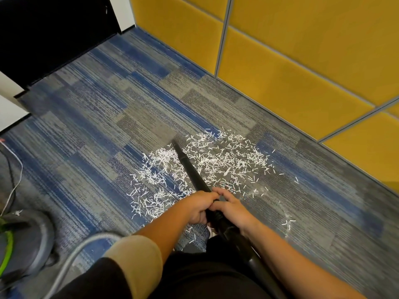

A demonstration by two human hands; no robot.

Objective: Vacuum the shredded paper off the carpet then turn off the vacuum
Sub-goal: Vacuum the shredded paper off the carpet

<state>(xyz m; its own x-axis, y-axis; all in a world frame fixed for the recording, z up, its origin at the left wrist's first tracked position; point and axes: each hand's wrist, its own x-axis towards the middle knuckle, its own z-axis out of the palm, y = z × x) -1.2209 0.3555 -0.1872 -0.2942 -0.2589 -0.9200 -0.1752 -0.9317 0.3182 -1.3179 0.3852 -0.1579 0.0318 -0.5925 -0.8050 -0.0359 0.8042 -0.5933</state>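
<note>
Pointing away from you, wand point(188, 166) bisects the shredded paper point(228, 160); your left hand point(199, 209) and right hand point(233, 209): grip curled round its near end.

worn | we had a plain beige short sleeve point(138, 253) ending partway up our left arm | black fabric point(101, 277) covered the shoulder side above it | we wore black clothing point(207, 275) over our lap | both arms were bare down to our left hand point(200, 209) and right hand point(234, 209)
</note>
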